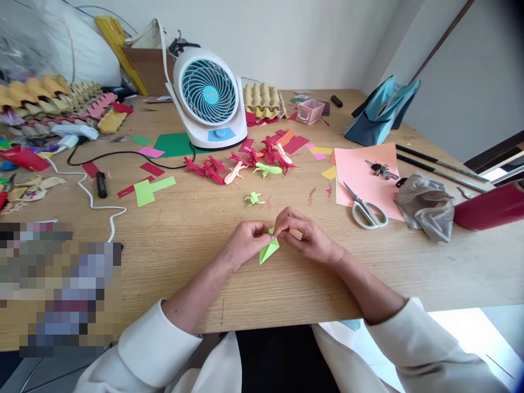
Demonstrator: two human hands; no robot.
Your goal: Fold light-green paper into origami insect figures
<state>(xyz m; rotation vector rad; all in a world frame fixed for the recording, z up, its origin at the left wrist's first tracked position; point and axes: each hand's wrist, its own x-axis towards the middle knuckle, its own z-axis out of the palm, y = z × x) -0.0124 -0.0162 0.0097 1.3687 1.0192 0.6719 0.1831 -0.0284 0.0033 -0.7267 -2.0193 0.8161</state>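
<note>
A partly folded piece of light green origami paper (269,251) is pinched between my two hands above the front of the table. My left hand (250,240) grips its left side with thumb and fingers. At its upper right edge, the fingertips of my right hand (307,234) are closed on the paper. Its pointed end hangs down toward me. Just beyond my hands lies a small folded green paper figure with thin legs (254,200). Farther back, several red paper figures (213,168) sit in a group with a long green one (268,170) and a cream one (234,172).
A white and blue fan (210,98) stands at the back. Scissors (366,210) and keys (382,170) lie on pink paper (347,164) to the right, near a crumpled grey cloth (426,204) and a red cylinder (491,207). A white cable (92,199) runs along the left.
</note>
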